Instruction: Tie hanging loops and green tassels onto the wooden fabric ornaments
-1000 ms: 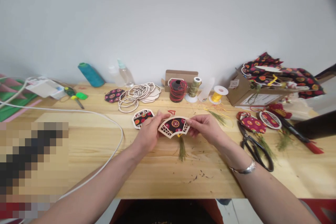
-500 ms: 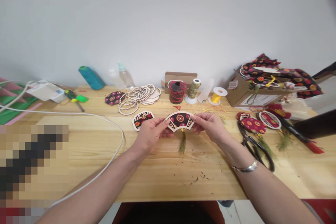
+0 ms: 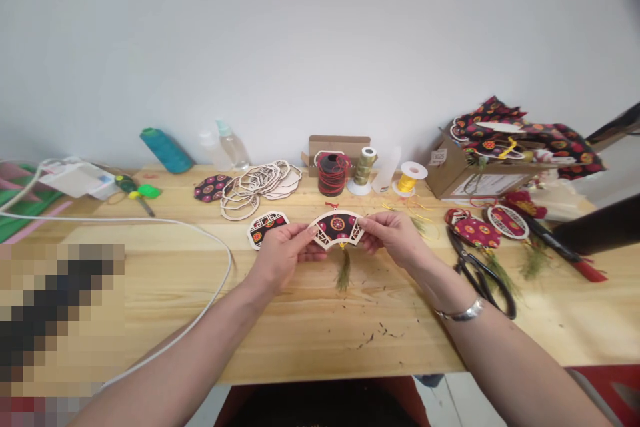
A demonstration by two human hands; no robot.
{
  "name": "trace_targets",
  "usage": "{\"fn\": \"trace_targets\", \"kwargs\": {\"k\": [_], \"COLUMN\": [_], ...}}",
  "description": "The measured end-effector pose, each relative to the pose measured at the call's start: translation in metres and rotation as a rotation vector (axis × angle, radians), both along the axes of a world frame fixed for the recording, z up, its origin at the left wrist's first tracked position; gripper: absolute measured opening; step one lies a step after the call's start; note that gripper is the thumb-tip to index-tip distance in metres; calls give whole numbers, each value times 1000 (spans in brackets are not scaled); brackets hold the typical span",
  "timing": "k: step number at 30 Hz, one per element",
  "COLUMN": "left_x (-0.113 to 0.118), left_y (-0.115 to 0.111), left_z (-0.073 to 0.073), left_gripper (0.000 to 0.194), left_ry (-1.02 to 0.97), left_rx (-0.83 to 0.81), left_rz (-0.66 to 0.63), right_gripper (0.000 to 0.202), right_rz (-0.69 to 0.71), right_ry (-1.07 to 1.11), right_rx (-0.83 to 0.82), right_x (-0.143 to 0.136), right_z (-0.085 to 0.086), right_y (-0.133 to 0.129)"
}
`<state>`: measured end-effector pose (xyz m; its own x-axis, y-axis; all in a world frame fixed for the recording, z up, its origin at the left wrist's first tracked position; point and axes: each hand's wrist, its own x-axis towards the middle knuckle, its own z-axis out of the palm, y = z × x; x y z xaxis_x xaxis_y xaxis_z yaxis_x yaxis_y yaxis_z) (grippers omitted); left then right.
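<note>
Between my two hands is a fan-shaped pendant (image 3: 338,224), a pale wooden frame around dark flowered fabric, with a red loop on top and a green tassel (image 3: 343,271) hanging below. My left hand (image 3: 283,250) pinches its left end, thumb in front and fingers behind. At the other end, my right hand (image 3: 393,237) grips the corner between thumb and fingers. Just beyond my left hand lies a second fabric-backed wooden ornament (image 3: 267,229), partly covered by that hand. Black scissors (image 3: 481,277) lie to the right of my right forearm.
Cut-out wooden frames (image 3: 265,183) are piled behind, near red cord (image 3: 334,177), gold thread (image 3: 364,170) and yellow thread (image 3: 411,179) spools. A cardboard box (image 3: 480,177) holds fabric at right. A white cable (image 3: 220,273) curves across the left side. Dark scraps (image 3: 373,335) litter the wood.
The whole view has shifted slightly, so things appear a little further left. Both hands keep the same hold on the fan-shaped pendant.
</note>
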<state>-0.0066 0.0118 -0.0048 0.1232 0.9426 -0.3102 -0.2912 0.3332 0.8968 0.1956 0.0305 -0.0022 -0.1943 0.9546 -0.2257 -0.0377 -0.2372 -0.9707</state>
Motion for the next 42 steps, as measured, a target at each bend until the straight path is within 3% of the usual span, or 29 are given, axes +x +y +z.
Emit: {"fn": "trace_targets", "kwargs": {"k": [11, 23, 37, 42], "left_x": [-4, -6, -4, -3], "left_y": [-1, -4, -4, -4], "left_z": [0, -3, -3, -4], "left_gripper": [21, 33, 28, 35], "left_ry": [-90, 269, 302, 210], "left_rx": [8, 183, 149, 142], "left_rz": [-75, -158, -6, 24], "right_gripper": [36, 38, 37, 35], "right_rz": [74, 184, 179, 152], "right_ry": [-45, -139, -155, -164], "right_rx": [23, 47, 87, 105], "right_x": [1, -3, -2, 1], "right_z": [2, 7, 5, 4], "right_y": [-1, -6, -6, -4]}}
